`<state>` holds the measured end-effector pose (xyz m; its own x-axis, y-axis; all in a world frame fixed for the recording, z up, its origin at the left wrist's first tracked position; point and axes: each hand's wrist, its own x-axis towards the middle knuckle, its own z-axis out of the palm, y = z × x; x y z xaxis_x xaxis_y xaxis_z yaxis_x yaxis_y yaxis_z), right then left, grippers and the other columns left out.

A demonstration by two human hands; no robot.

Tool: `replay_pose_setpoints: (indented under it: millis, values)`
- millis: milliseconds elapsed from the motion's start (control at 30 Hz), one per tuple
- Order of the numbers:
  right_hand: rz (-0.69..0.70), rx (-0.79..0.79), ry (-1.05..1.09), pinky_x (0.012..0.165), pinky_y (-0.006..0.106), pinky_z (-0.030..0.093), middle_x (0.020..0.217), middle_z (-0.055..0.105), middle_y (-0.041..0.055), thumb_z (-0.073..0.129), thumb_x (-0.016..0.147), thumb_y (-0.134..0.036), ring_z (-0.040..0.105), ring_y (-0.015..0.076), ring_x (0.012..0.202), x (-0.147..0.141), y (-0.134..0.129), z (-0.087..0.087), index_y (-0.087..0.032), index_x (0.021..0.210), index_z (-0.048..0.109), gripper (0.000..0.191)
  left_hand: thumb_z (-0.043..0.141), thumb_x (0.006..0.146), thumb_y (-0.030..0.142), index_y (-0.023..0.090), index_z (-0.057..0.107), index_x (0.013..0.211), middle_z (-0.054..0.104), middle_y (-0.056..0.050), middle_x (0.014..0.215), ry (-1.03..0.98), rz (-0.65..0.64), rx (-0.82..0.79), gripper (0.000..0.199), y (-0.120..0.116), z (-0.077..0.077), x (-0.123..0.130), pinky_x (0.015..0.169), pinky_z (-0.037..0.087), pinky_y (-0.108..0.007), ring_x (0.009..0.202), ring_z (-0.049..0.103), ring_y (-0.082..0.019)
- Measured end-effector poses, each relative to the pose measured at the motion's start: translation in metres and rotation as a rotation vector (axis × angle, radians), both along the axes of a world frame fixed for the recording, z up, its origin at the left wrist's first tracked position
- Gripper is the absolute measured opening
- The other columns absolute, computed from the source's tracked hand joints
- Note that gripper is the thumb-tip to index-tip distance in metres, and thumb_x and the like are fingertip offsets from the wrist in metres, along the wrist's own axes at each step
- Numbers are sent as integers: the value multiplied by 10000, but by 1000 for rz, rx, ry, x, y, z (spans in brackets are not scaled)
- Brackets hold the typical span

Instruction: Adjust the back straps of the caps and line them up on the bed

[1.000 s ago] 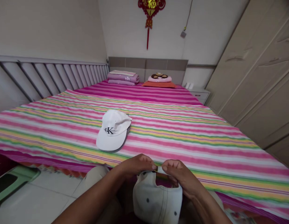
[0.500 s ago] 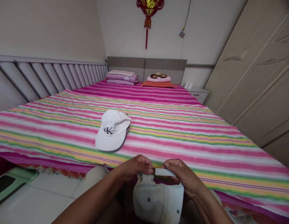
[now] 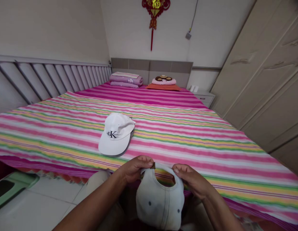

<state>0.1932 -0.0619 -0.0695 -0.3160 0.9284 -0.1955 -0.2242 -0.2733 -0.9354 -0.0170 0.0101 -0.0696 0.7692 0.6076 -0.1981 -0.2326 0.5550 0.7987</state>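
Observation:
A pale, light-blue baseball cap (image 3: 160, 202) hangs from both hands over my lap, its back opening and strap uppermost. My left hand (image 3: 136, 168) pinches the strap end beside a small brown metal buckle (image 3: 153, 165). On the opposite side of the opening, my right hand (image 3: 191, 178) is closed on the cap's edge where the strap begins. The strap curves between the two hands. Farther off on the bed lies a white cap (image 3: 117, 133) with black "CK" letters, its brim toward me; neither hand touches it.
A striped sheet (image 3: 199, 141) covers the bed. Folded bedding (image 3: 126, 79) and a pillow stack (image 3: 163, 82) lie by the headboard (image 3: 170, 68). A metal rail (image 3: 64, 75) runs along the left. A green stool (image 3: 16, 186) stands at lower left, a wardrobe (image 3: 264, 83) at right.
The held cap has risen slightly and tilted, so its back opening now shows wider. The strap, straight before, now bows upward. My left hand has moved up a little. The white cap stays put.

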Motion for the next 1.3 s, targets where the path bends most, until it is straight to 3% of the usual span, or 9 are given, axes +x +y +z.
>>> replay_pose_setpoints:
  millis: [267,433,833,1067,1167,1300]
  values:
    - [-147,-38,220,492,202,298,528,445,-43,687,656,-343,371,76,479,-9,6,6,-154,595,497,276,688,597,184,102,560,566,437,40,483,-50,-9,-22,155,8,2,1,457,253,-193,442,376,-44]
    - [-113,-35,246,484,202,310,536,467,-40,728,598,-341,389,76,470,-7,10,15,-161,628,507,286,690,608,176,111,516,556,432,39,486,-89,-32,-39,193,14,4,4,460,267,-189,436,378,-44]
    - [-241,-22,339,405,177,312,489,504,-49,773,530,-273,409,54,394,4,21,41,-161,635,556,266,718,597,210,96,601,642,565,1,565,-113,-51,-23,169,19,30,19,547,363,-187,515,508,-65]
    - [-317,-11,372,448,192,388,523,566,-47,772,526,-292,494,74,424,2,22,40,-184,672,588,259,713,541,436,62,638,678,606,-50,560,-166,-211,-52,406,19,11,15,498,371,-227,503,534,-120]
    - [-334,-25,413,492,201,417,558,597,-42,758,555,-278,526,80,458,0,24,38,-187,659,588,219,739,500,418,61,633,640,635,-79,617,-252,-248,-101,399,15,1,19,530,397,-241,541,559,-136]
    - [-298,-35,434,478,188,405,521,583,-51,771,542,-246,513,72,443,2,28,36,-179,660,606,214,769,491,286,71,606,549,610,-48,515,-294,-229,-137,276,11,-4,24,488,387,-217,448,535,-102]
